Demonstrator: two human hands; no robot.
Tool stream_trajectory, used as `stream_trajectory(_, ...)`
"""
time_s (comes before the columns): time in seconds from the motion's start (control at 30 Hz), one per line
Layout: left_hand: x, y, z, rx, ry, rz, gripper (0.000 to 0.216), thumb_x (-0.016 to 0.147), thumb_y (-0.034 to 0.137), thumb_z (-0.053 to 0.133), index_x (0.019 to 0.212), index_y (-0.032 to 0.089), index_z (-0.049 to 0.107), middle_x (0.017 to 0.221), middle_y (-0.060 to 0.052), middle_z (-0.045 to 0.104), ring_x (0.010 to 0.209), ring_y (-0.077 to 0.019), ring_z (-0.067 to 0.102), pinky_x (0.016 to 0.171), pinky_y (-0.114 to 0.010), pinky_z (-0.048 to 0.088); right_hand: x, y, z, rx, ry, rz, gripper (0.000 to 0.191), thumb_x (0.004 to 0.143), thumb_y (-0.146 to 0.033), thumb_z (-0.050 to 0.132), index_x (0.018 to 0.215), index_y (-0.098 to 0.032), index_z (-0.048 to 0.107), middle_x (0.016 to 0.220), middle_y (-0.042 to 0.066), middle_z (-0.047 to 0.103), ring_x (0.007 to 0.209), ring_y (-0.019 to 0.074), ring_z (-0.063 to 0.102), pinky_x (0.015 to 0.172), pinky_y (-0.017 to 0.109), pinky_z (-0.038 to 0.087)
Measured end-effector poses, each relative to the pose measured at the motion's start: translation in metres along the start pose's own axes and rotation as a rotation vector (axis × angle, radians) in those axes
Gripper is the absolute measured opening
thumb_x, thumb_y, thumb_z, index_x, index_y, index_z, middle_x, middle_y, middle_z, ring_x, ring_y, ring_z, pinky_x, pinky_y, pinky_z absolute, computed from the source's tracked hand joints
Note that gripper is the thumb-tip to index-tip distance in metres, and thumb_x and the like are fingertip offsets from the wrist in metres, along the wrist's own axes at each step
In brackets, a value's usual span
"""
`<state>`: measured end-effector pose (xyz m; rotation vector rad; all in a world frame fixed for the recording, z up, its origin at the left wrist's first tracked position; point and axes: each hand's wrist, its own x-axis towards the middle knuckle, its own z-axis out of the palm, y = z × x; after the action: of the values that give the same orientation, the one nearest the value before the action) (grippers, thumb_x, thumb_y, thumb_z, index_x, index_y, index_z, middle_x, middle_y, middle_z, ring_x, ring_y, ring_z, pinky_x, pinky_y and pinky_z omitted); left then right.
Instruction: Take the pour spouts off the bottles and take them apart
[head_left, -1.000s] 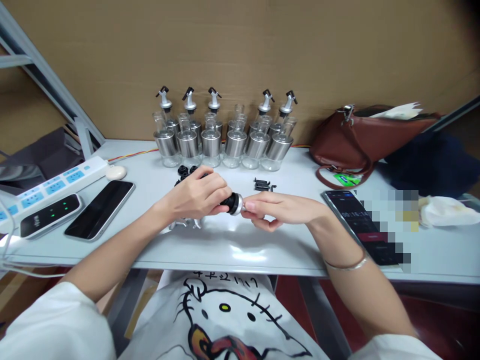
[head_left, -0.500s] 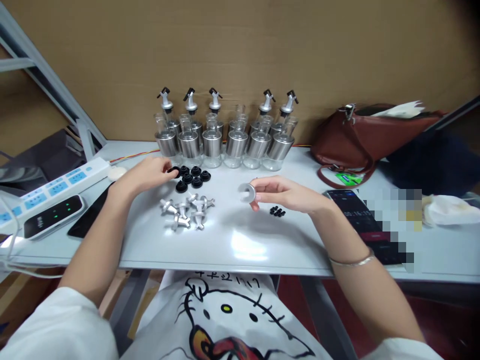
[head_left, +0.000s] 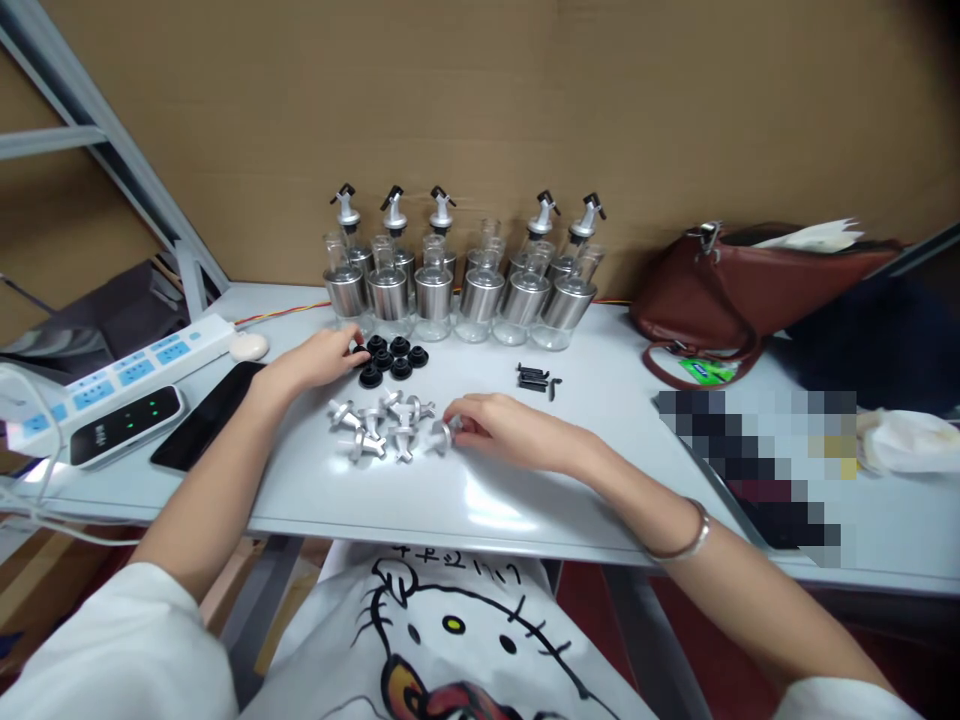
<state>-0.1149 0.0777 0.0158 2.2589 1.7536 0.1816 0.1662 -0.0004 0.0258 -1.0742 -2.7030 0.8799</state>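
Observation:
My left hand (head_left: 319,357) rests on the white table (head_left: 480,500) with its fingertips pinched on one of the black rubber stoppers (head_left: 391,358) at the left end of that cluster. My right hand (head_left: 495,428) lies lower, its fingers closed on a silver metal spout piece (head_left: 443,433) at the right edge of a heap of silver spout pieces (head_left: 379,426). Behind them stand several glass oil bottles (head_left: 457,280) with steel bands, some capped with pourers. A few small black clips (head_left: 534,378) lie to the right.
A white power strip (head_left: 124,368), a dark device with green lights (head_left: 124,427) and a black phone (head_left: 208,415) lie at the left. A brown leather bag (head_left: 742,290) sits at the back right, with a white cloth (head_left: 907,440) further right.
The hands parted from the piece they held together. My left hand went to the black stoppers; my right hand carried a silver part down to the heap of spout pieces.

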Motion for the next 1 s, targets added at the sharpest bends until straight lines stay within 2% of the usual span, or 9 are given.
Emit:
stream_trajectory(0.1,-0.008,0.014,-0.008,-0.105,0.169,0.055,0.031,0.091,0.042,0.037,0.1,0.017,0.054,0.086,-0.007,0.062,0.078,-0.0214,0.056,0.075,-0.032,0.04,0.008,-0.002,0.006,-0.054,0.08,0.023,0.02,0.087,-0.023,0.052,0.104,-0.013,0.056,0.088,0.009,0.062,0.07,0.0172,0.052,0.064,0.03,0.038)
stream_trajectory(0.17,-0.016,0.026,-0.013,-0.267,0.189,0.133,0.035,0.093,0.045,0.033,0.099,0.017,0.054,0.091,-0.006,0.061,0.082,-0.0198,0.056,0.077,-0.032,0.042,0.011,-0.001,0.009,-0.024,0.1,0.011,0.016,0.086,-0.022,0.052,0.1,-0.015,0.054,0.084,0.007,0.061,0.068,0.0161,0.051,0.062,0.029,0.038)
stream_trajectory(0.23,-0.023,0.036,-0.016,-0.407,0.014,0.252,0.035,0.087,0.05,0.046,0.101,0.019,0.056,0.1,-0.005,0.062,0.09,-0.0194,0.057,0.081,-0.031,0.044,0.012,0.0,0.013,0.052,0.129,-0.004,0.011,0.086,-0.019,0.051,0.097,-0.017,0.053,0.081,0.004,0.06,0.067,0.0147,0.052,0.062,0.028,0.039)
stream_trajectory(0.3,-0.028,0.041,-0.015,-0.442,-0.193,0.378,0.042,0.076,0.049,0.063,0.107,0.022,0.057,0.112,-0.004,0.059,0.104,-0.021,0.055,0.089,-0.032,0.043,0.014,0.001,0.017,0.106,0.174,-0.021,0.008,0.084,-0.017,0.052,0.092,-0.018,0.052,0.08,0.003,0.059,0.068,0.0139,0.052,0.063,0.027,0.04)
stream_trajectory(0.4,-0.031,0.043,-0.009,-0.376,-0.338,0.48,0.054,0.066,0.045,0.075,0.112,0.024,0.056,0.119,-0.004,0.056,0.112,-0.0232,0.051,0.095,-0.033,0.04,0.016,0.001,0.023,0.102,0.23,-0.043,0.003,0.083,-0.018,0.054,0.083,-0.018,0.051,0.078,0.003,0.058,0.066,0.013,0.05,0.063,0.027,0.039)
stream_trajectory(0.57,-0.032,0.047,-0.001,-0.378,-0.386,0.514,0.048,0.067,0.041,0.076,0.107,0.022,0.058,0.113,-0.005,0.058,0.108,-0.0225,0.053,0.094,-0.034,0.04,0.012,-0.005,0.019,0.148,0.242,0.01,0.008,0.085,-0.022,0.053,0.077,-0.019,0.051,0.066,-0.001,0.054,0.057,0.0108,0.046,0.057,0.026,0.036)
stream_trajectory(0.67,-0.033,0.048,-0.001,-0.397,-0.401,0.512,0.046,0.068,0.039,0.076,0.106,0.022,0.059,0.111,-0.004,0.058,0.106,-0.0214,0.053,0.094,-0.034,0.041,0.005,-0.007,0.01,0.25,0.13,-0.035,0.014,0.081,-0.03,0.062,0.08,-0.019,0.054,0.063,-0.004,0.051,0.057,0.0095,0.046,0.056,0.024,0.036)
stream_trajectory(0.77,-0.033,0.048,-0.002,-0.403,-0.421,0.485,0.046,0.068,0.039,0.076,0.106,0.021,0.059,0.109,-0.004,0.058,0.103,-0.0204,0.054,0.09,-0.032,0.042,0.001,-0.006,0.006,0.315,0.016,-0.057,0.02,0.076,-0.029,0.069,0.085,-0.019,0.055,0.061,-0.006,0.051,0.054,0.0084,0.046,0.053,0.023,0.036)
stream_trajectory(1.0,-0.034,0.048,-0.001,-0.372,-0.472,0.458,0.045,0.07,0.041,0.073,0.107,0.021,0.058,0.107,-0.004,0.058,0.102,-0.021,0.054,0.089,-0.032,0.042,0.006,-0.001,0.016,0.427,0.059,-0.038,0.012,0.08,-0.026,0.063,0.081,-0.018,0.054,0.062,-0.004,0.056,0.056,0.0087,0.049,0.055,0.023,0.039)
